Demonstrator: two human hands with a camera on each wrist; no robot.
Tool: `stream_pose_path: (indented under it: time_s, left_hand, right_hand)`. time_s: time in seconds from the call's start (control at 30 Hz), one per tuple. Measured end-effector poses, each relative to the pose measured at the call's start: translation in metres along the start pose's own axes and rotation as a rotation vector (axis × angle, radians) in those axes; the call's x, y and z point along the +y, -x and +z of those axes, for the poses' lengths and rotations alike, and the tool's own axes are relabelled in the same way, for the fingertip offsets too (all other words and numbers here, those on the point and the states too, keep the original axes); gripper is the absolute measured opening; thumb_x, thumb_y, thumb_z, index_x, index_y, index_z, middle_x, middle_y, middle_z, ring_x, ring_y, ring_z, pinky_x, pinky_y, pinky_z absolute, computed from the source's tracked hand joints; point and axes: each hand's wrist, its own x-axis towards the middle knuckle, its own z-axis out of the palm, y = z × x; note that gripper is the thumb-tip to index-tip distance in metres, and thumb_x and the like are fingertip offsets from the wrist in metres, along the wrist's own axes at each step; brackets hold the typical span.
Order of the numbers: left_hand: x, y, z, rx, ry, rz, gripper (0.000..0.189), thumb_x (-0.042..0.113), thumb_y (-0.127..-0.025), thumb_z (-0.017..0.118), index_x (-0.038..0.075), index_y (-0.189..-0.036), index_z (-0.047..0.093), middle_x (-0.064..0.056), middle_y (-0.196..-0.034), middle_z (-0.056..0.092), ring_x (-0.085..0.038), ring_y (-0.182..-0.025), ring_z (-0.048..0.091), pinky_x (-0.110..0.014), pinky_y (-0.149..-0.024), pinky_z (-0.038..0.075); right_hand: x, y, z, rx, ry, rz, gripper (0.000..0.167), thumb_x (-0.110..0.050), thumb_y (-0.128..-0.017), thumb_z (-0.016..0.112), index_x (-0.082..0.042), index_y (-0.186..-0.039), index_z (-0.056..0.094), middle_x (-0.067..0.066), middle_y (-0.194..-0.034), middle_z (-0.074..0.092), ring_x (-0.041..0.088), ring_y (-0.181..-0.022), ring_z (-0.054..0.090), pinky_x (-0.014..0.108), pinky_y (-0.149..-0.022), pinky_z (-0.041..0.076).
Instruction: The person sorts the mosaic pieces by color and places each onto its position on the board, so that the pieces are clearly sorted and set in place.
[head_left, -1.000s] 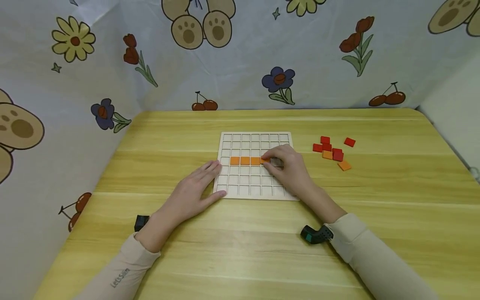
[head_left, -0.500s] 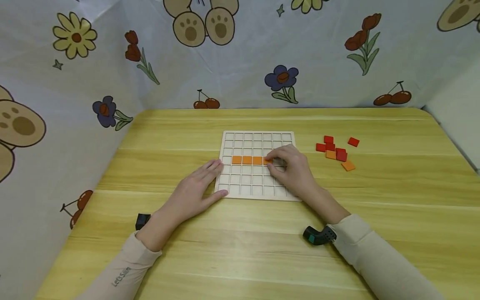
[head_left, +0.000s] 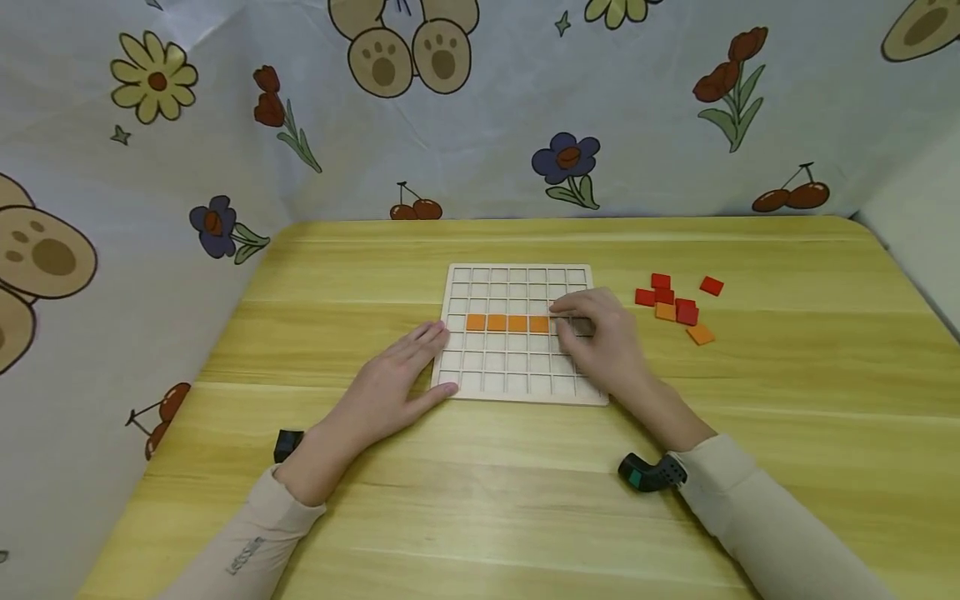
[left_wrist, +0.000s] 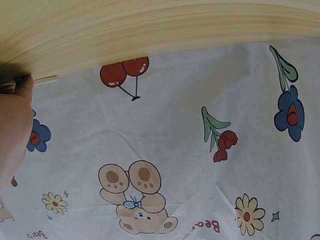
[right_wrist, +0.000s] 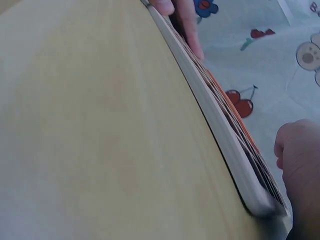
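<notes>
A pale wooden grid board (head_left: 487, 360) lies on the table, also seen edge-on in the right wrist view. Several orange square tiles (head_left: 517, 323) form a row across its middle cells. My left hand (head_left: 386, 379) rests at the board's left edge with fingers stretched out and the thumb on the near corner. Just right of the row's last tile, my right hand (head_left: 603, 342) hovers over the board, thumb and index finger apart, no tile visible between them. In the left wrist view only part of the left hand (left_wrist: 15, 130) shows.
Loose red tiles (head_left: 661, 282) and orange tiles (head_left: 701, 334) lie scattered on the wooden table (head_left: 465, 500), right of the board. A printed cloth (head_left: 465, 142) hangs behind the table.
My right hand has let go of the rightmost orange tile and moved slightly right, so the whole tile now shows in its cell. The left hand stays on the board's edge.
</notes>
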Motion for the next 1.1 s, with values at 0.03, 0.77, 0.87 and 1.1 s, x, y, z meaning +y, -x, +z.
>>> stream_pose_path:
  time_s: [0.03, 0.77, 0.87, 1.1]
  left_hand:
    - [0.000, 0.000, 0.001, 0.001, -0.002, 0.001, 0.078, 0.055, -0.103, 0.062, 0.008, -0.162, 0.041, -0.009, -0.169, 0.038, -0.028, -0.159, 0.034, -0.052, -0.125, 0.036]
    - [0.001, 0.000, 0.001, -0.002, 0.012, 0.000, 0.078, 0.054, -0.103, 0.063, 0.007, -0.162, 0.042, -0.009, -0.169, 0.038, -0.028, -0.158, 0.034, -0.052, -0.125, 0.036]
    - [0.001, 0.000, 0.001, 0.003, 0.013, 0.003, 0.078, 0.053, -0.103, 0.063, 0.007, -0.162, 0.042, -0.010, -0.169, 0.038, -0.028, -0.158, 0.034, -0.052, -0.125, 0.037]
    - [0.001, 0.000, 0.001, 0.005, 0.014, 0.006, 0.078, 0.053, -0.103, 0.064, 0.007, -0.162, 0.041, -0.010, -0.169, 0.038, -0.029, -0.158, 0.034, -0.051, -0.125, 0.036]
  right_hand:
    - [0.003, 0.001, -0.003, 0.009, 0.006, 0.008, 0.015, -0.002, -0.091, 0.074, -0.005, -0.104, 0.079, 0.009, -0.106, 0.077, 0.026, -0.096, 0.060, 0.032, -0.076, 0.044]
    - [0.067, 0.035, -0.106, 0.036, 0.303, 0.104, 0.036, -0.008, -0.082, 0.088, 0.003, -0.114, 0.076, 0.025, -0.110, 0.072, 0.042, -0.100, 0.050, 0.049, -0.083, 0.036]
    - [0.066, 0.034, -0.107, 0.033, 0.313, 0.117, 0.033, -0.008, -0.083, 0.088, 0.003, -0.112, 0.076, 0.026, -0.111, 0.072, 0.043, -0.102, 0.051, 0.050, -0.085, 0.038]
    - [0.067, 0.033, -0.106, 0.035, 0.316, 0.135, 0.026, -0.009, -0.084, 0.089, 0.000, -0.105, 0.077, 0.022, -0.107, 0.074, 0.039, -0.100, 0.052, 0.046, -0.081, 0.036]
